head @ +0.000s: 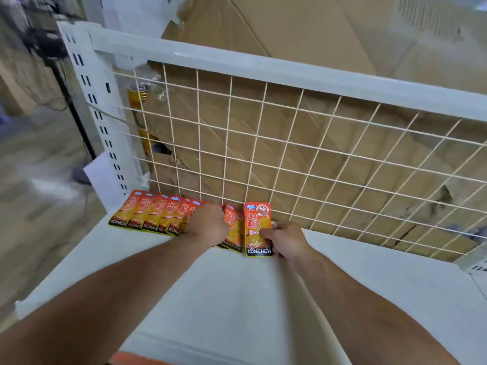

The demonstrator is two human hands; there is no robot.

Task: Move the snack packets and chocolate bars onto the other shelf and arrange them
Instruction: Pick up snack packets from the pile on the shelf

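Cardboard sheets (pixel 303 35): flattened and stacked behind the rack; the largest item present, no part in the job.
Wire grid back (pixel 290 154): white mesh under a white top rail (pixel 263 69), standing upright at the rear of the shelf.
Shelf board (pixel 237 299): white and flat, with bare board to the right of the packets.
Slotted upright (pixel 89 101): white post at the rear left corner.
Packet row (pixel 150 214): orange snack packets lying flat, overlapped like tiles, tops toward the grid, running from the left edge to mid-shelf. No chocolate bars seen.
Left hand (pixel 208 222): laid over the right part of the row, back of the hand toward me; fingers hidden, so I cannot tell whether it grips or only presses.
Right hand (pixel 286 241): thumb on the face and fingers under the right edge, clamped on the end packet.
End packet (pixel 257 227): at the right end of the row, just beside its neighbour (pixel 233 230), top almost touching the grid.
Yellow can (pixel 137 101): behind the mesh at upper left, blurred.
Risk, skew: in my judgement a one-edge pinch may turn the end packet as it is released, spoiling the line.
Risk, slide: slick foil on foil; a sideways push from the left hand could fan the overlapped row apart.
Risk, snag: a packet corner shoved back too far could poke through the mesh.
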